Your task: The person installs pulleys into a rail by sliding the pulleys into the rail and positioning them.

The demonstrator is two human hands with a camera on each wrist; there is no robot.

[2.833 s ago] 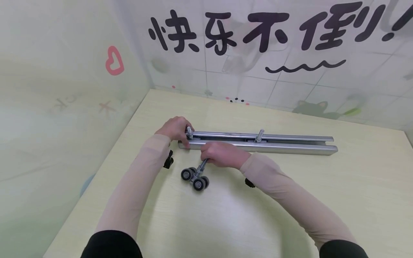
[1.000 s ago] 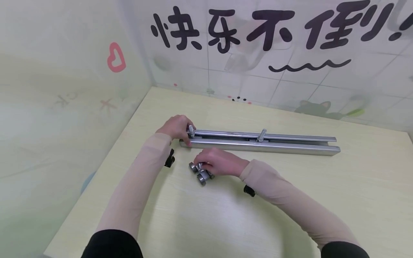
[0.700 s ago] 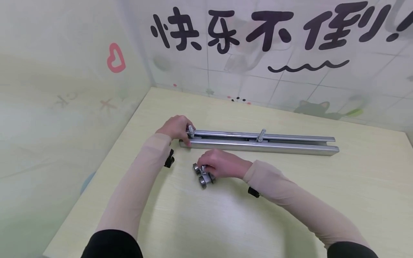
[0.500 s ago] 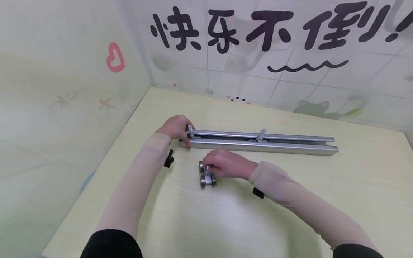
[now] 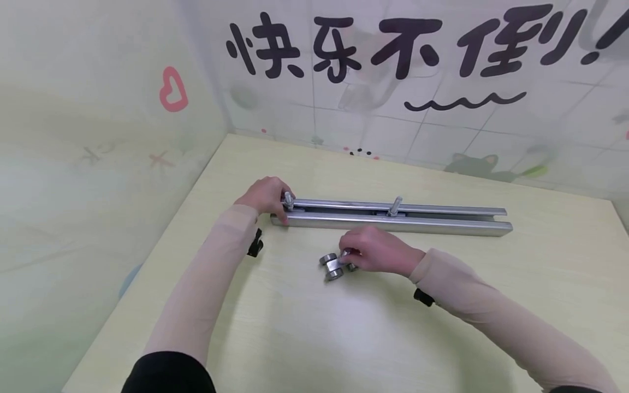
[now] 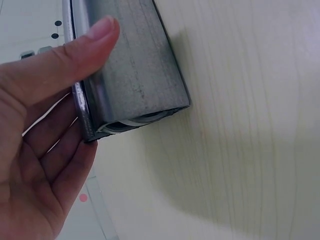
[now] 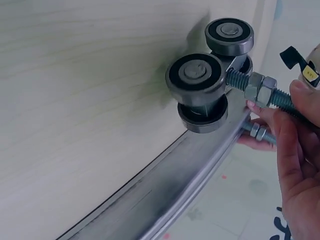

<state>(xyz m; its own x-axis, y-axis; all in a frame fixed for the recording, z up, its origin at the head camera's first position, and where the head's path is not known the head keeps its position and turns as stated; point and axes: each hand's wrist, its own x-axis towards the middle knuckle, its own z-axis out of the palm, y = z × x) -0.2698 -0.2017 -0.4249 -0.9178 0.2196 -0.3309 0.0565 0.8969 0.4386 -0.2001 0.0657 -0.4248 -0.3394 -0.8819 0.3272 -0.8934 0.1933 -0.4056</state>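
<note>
A silver metal sliding-door track (image 5: 442, 225) lies on the table with its slot facing up. My left hand (image 5: 265, 195) grips its left end, and in the left wrist view the thumb presses the side wall (image 6: 135, 60) with the fingers over the slotted edge. In front of the track, my right hand (image 5: 380, 252) pinches the threaded bolt of a roller trolley (image 5: 333, 265). The right wrist view shows the trolley's black-and-steel wheels (image 7: 195, 75), with nuts (image 7: 260, 90) on the bolt, which points toward the fingers. The bolt's far end is hidden in the hand.
Two more bolts stand up from the track: one bolt (image 5: 288, 200) by the left hand, another bolt (image 5: 395, 206) near mid-length. The pale wooden table (image 5: 304, 338) meets a printed wall covering (image 5: 275, 114) behind and at the left.
My right hand has carried the trolley to the right, away from the track's left end, turning it so its wheels now point left. My left hand keeps its hold on the track.
</note>
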